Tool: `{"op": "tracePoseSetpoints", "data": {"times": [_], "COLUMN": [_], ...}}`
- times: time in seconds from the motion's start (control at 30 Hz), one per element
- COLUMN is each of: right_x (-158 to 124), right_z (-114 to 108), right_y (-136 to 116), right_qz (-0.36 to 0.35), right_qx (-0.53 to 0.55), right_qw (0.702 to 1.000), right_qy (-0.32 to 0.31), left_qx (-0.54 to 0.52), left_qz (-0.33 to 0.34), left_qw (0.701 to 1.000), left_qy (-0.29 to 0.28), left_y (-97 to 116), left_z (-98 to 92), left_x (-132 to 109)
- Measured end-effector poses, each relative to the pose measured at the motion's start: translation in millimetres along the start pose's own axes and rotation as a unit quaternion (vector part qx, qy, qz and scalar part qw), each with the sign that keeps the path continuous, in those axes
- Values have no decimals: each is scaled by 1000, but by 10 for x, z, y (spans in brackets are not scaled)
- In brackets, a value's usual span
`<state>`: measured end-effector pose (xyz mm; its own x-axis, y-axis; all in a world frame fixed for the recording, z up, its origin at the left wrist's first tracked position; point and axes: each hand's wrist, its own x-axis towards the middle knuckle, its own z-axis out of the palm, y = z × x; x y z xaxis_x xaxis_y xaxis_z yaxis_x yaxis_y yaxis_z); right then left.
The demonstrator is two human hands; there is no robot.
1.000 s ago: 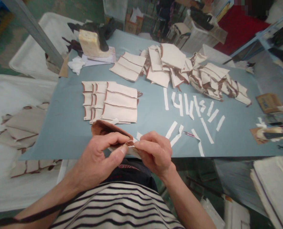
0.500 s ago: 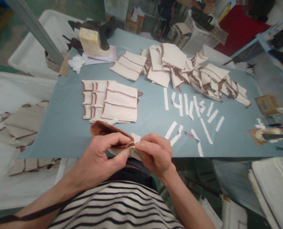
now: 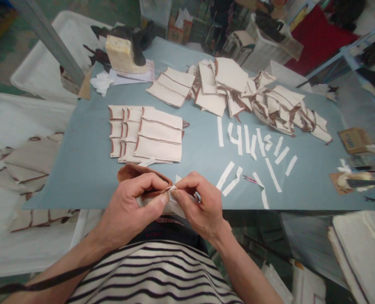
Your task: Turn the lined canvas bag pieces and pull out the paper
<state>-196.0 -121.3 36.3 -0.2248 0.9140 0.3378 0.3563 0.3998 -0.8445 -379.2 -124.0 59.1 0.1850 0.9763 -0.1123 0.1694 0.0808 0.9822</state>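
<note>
Both hands meet at the table's near edge over a folded brown and cream leather piece (image 3: 133, 172). My left hand (image 3: 133, 207) grips the piece, thumb below and fingers curled on top. My right hand (image 3: 200, 202) pinches a white tape strip (image 3: 175, 192) at the piece's edge, right where the two thumbs touch. Most of the piece is hidden under my fingers.
On the blue-grey table (image 3: 86, 160) lie a neat stack of cream pieces (image 3: 157, 135), a loose heap (image 3: 253, 97) at the back, several white strips (image 3: 253, 143), and a block (image 3: 120, 55). White trays (image 3: 22, 122) with pieces stand left. A brush (image 3: 354, 182) lies right.
My hands have shifted slightly left and up. The right fingers have closed in on the strip at the piece's edge, now touching the left thumb.
</note>
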Motion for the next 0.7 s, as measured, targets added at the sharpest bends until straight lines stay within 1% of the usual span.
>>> {"op": "tracePoseSetpoints", "data": {"times": [0.13, 0.23, 0.3, 0.53, 0.6, 0.7], "right_x": [-14, -30, -44, -106, -124, -146], "right_z": [8, 29, 49, 105, 110, 124], "right_y": [-96, -158, -194, -300, -304, -280], "right_qz": [96, 163, 186, 182, 183, 177], "right_qx": [31, 58, 67, 14, -6, -40], "right_qw": [995, 985, 980, 982, 982, 981], "right_qy": [-14, -16, -9, 42, 52, 69], "left_qx": [-61, -83, -89, -73, -66, -29], "left_qz": [-57, -77, -82, -55, -48, -25], "left_qw": [996, 993, 992, 996, 996, 999], "left_qy": [-22, -33, -30, -24, -22, -3], "left_y": [-57, -103, -130, -178, -168, -157], "left_z": [-21, -35, -40, -24, -6, 20], "left_x": [0, 2, 1, -31, -33, -25]}}
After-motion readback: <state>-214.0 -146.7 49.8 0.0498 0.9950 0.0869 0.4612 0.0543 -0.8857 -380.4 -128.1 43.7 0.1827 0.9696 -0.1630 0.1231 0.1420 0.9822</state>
